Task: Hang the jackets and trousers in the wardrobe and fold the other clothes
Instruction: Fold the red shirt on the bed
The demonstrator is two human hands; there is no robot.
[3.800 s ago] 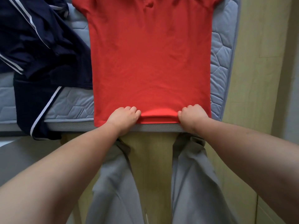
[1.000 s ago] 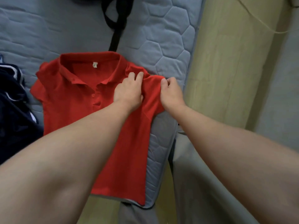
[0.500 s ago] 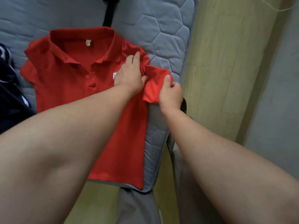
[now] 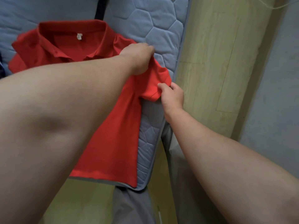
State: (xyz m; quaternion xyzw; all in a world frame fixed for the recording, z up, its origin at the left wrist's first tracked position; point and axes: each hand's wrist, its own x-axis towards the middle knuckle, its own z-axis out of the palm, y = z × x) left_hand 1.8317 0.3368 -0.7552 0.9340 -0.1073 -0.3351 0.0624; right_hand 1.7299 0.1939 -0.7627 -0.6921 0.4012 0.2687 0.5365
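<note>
A red polo shirt (image 4: 113, 135) lies face up on the grey-blue quilted mattress (image 4: 153, 26), collar at the far end, hem at the near edge. My left hand (image 4: 137, 57) grips the shirt at its right shoulder, fingers curled over the cloth. My right hand (image 4: 172, 96) pinches the hem of the right sleeve near the mattress's right edge, thumb on top. The sleeve is stretched between the two hands. My left forearm hides much of the shirt's front.
A dark strap (image 4: 100, 8) lies on the mattress beyond the collar. A sliver of navy clothing (image 4: 1, 68) shows at the left edge. Wooden floor (image 4: 210, 62) runs along the right of the mattress, with a grey wall (image 4: 278, 78) beyond. My grey trousers (image 4: 137, 206) are below.
Since the earliest frame my hands left the hem and moved to the right shoulder and sleeve. In the last half second my left hand slid out to the shoulder and my right pulled the sleeve outward.
</note>
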